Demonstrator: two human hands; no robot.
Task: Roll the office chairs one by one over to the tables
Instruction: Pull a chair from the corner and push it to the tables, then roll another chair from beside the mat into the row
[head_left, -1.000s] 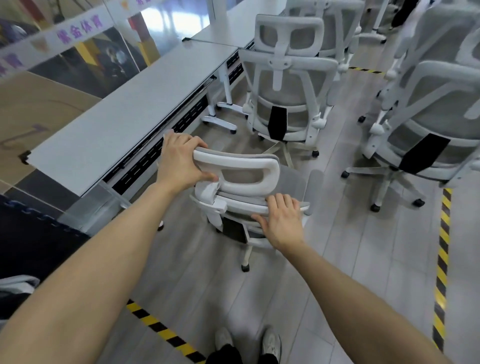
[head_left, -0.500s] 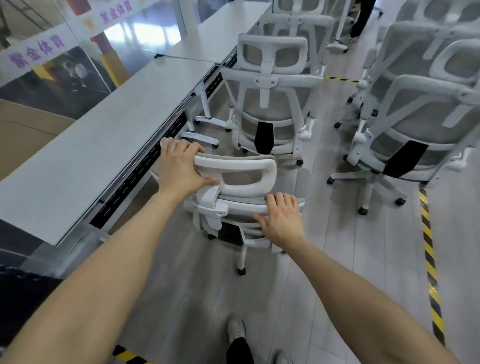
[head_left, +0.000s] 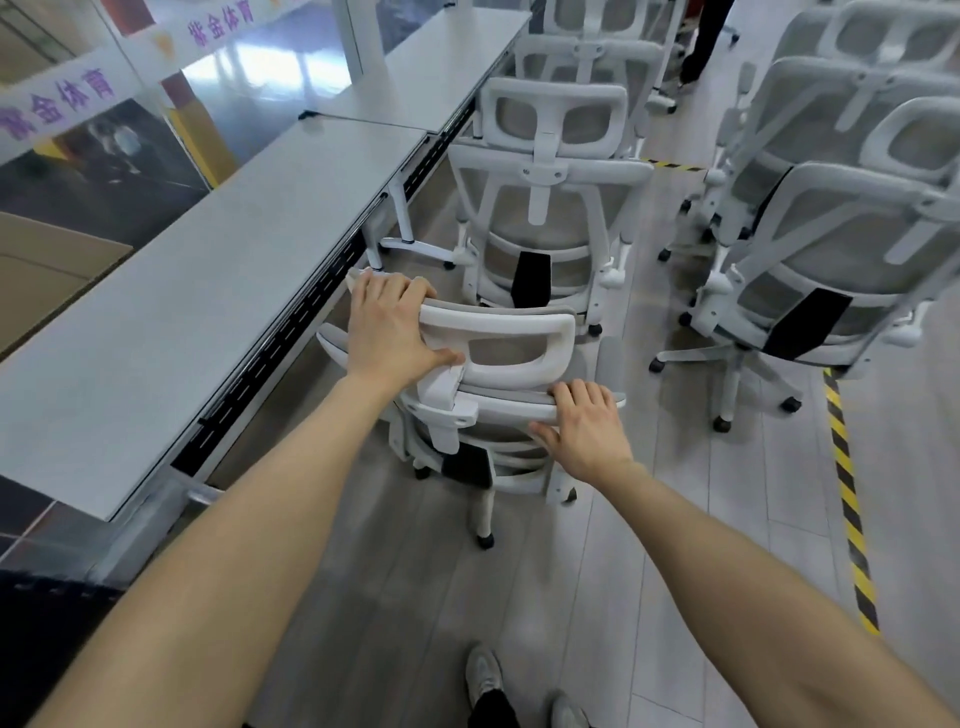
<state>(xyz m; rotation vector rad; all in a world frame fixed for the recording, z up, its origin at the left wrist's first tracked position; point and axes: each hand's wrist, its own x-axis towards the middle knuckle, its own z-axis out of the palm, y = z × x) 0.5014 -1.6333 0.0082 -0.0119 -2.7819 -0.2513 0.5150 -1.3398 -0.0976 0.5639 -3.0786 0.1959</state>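
A white office chair (head_left: 519, 338) with grey mesh stands right in front of me, beside the long grey table (head_left: 197, 312) on my left. My left hand (head_left: 389, 327) grips the left end of its headrest, fingers curled over the top and thumb underneath. My right hand (head_left: 584, 431) holds the top edge of the backrest, fingers over the rim. Just ahead, a second white chair (head_left: 545, 208) is parked at the table with its back toward me.
More white chairs (head_left: 831, 249) crowd the right side of the aisle. Yellow-black floor tape (head_left: 849, 499) runs along the right. A second table (head_left: 447, 67) continues the row farther ahead. My shoes (head_left: 483, 675) show at the bottom. A person's legs (head_left: 701, 47) stand far back.
I have walked forward along the table with the chair rolling ahead of me. It now sits closer to the parked chair. Both hands keep their hold.
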